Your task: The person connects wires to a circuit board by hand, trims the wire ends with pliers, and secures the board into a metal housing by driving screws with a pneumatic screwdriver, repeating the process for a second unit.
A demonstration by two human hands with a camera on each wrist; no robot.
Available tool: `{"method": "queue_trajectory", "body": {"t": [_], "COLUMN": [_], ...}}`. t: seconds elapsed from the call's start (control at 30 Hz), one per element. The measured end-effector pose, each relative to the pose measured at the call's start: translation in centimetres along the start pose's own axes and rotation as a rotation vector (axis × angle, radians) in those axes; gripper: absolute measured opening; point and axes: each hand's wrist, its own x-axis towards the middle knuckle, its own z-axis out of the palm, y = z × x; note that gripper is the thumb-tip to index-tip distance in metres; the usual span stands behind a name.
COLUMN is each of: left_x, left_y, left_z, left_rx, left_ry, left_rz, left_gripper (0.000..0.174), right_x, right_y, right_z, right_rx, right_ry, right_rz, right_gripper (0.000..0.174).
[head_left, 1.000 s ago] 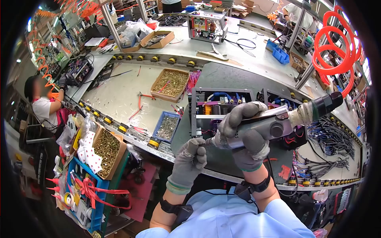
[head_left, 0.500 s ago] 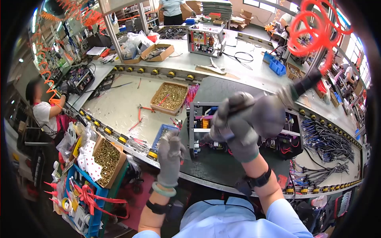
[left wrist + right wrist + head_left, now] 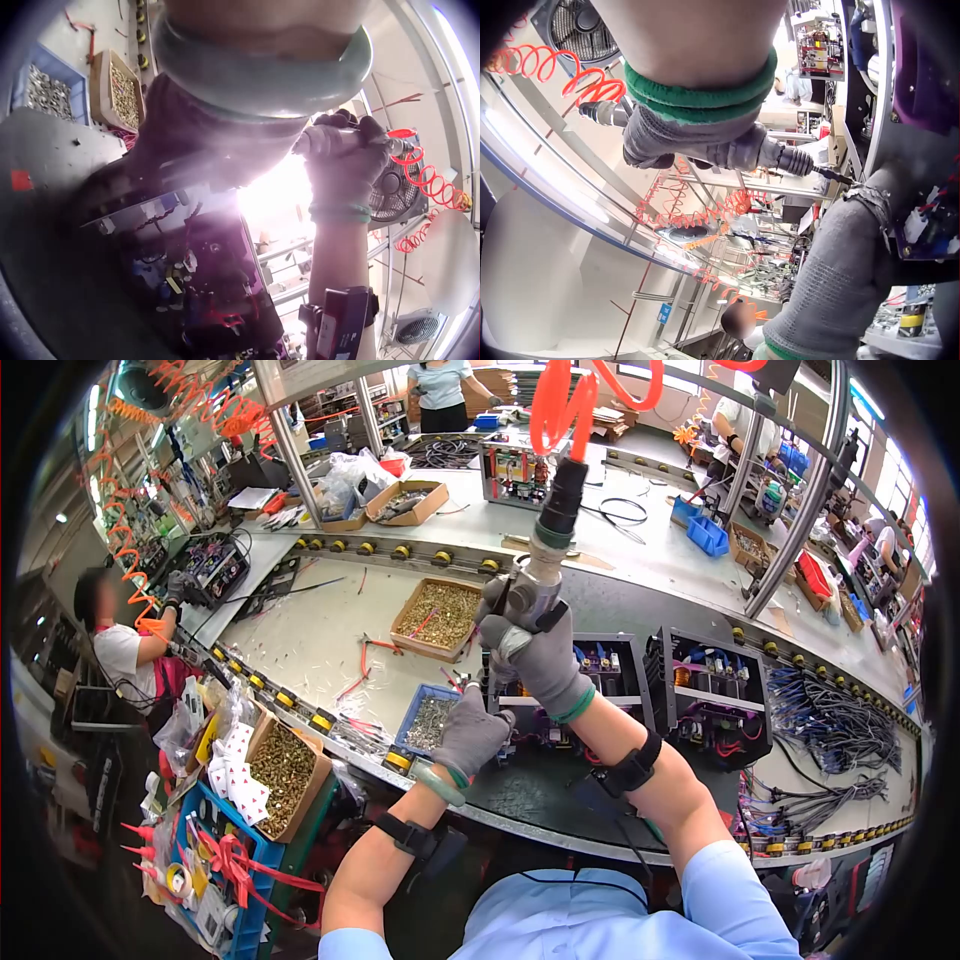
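Note:
My gloved right hand (image 3: 540,665) grips a pneumatic screwdriver (image 3: 535,585), its red coiled hose (image 3: 565,410) leading upward. The tool stands tilted over the left end of an open electronics chassis (image 3: 625,680) full of wires and boards. In the right wrist view its thin bit (image 3: 832,175) reaches the fingertips of my gloved left hand (image 3: 832,262). That left hand is at the chassis's left edge in the head view, just beside a blue bin of small metal parts (image 3: 430,720). I cannot tell whether its fingers pinch anything at the bit.
A second open chassis (image 3: 710,695) stands right of the first, with bundled cables (image 3: 830,720) beyond it. A cardboard box of brass-coloured parts (image 3: 435,618) and red-handled pliers (image 3: 365,660) lie leftward. Roller rails (image 3: 285,700) edge the bench. Another person (image 3: 130,650) works at far left.
The screwdriver swung from lying nearly level to tilted steeply, hose end up. My left hand left the bit, moved left to the blue bin, then came back to the bit at the chassis edge.

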Motion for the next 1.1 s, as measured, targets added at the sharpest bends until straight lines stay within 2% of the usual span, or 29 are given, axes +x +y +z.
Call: {"method": "queue_trajectory", "body": {"t": [0.1, 0.17, 0.2, 0.37, 0.43, 0.47, 0.5, 0.57, 0.63, 0.67, 0.77, 0.8, 0.83, 0.9, 1.1], "left_x": [0.4, -0.1, -0.4, -0.2, 0.0, -0.4, -0.6, -0.7, -0.8, -1.7, -0.6, -0.7, -0.7, -0.6, -0.3], "left_y": [-0.6, 0.0, 0.4, 0.1, -0.3, -0.3, -0.3, -0.4, -0.3, 1.5, 0.3, 0.3, 0.2, 0.0, -0.5], "left_z": [0.6, 0.2, 0.0, 0.3, 0.7, 0.5, 0.0, -0.4, -0.1, -1.0, -0.1, 0.0, 0.0, 0.0, 0.3], "left_rx": [-0.043, -0.026, -0.011, -0.013, -0.043, -0.037, -0.080, -0.139, -0.124, -0.107, -0.044, -0.075, -0.072, -0.023, -0.017], "left_ry": [0.012, 0.012, 0.016, 0.041, 0.034, 0.039, 0.037, 0.047, 0.092, 0.033, 0.040, 0.046, 0.044, 0.064, 0.084], "left_rz": [0.022, 0.014, 0.010, 0.034, -0.014, -0.016, 0.034, 0.068, 0.147, 0.011, 0.000, 0.027, 0.037, 0.034, 0.053], "left_gripper": [0.049, 0.049, 0.049, 0.049, 0.054, 0.054, 0.057, 0.059, 0.061, 0.056, 0.053, 0.051, 0.051, 0.051, 0.044], "right_x": [0.4, 0.5, 0.5, 0.3, 0.1, -0.4, -0.5, -1.6, -1.8, -2.0, -1.7, -1.7, -1.6, -1.2, -0.7], "right_y": [0.1, 0.0, 0.3, 0.8, 0.7, -0.5, -1.3, -4.4, -7.5, -8.4, -6.7, -6.2, -4.6, -2.4, 0.3], "right_z": [0.5, 1.1, 1.5, 1.9, 1.3, 1.6, 1.4, 1.2, 0.7, 0.6, 0.1, 0.2, 0.2, -0.3, -0.2], "right_rx": [-0.102, -0.118, -0.238, -0.255, -0.189, -0.131, -0.080, 0.297, 0.262, 0.223, 0.171, 0.236, 0.142, 0.095, 0.103], "right_ry": [-0.030, -0.116, -0.105, -0.066, -0.121, -0.089, -0.125, -0.087, -0.169, -0.149, -0.173, -0.147, -0.070, -0.030, -0.003], "right_rz": [0.007, 0.058, -0.020, -0.056, 0.034, 0.093, -0.012, 0.101, 0.013, -0.019, -0.089, -0.008, -0.043, 0.028, 0.002], "right_gripper": [0.020, 0.020, 0.021, 0.022, 0.022, 0.021, 0.022, 0.028, 0.034, 0.037, 0.034, 0.029, 0.026, 0.027, 0.023]}}
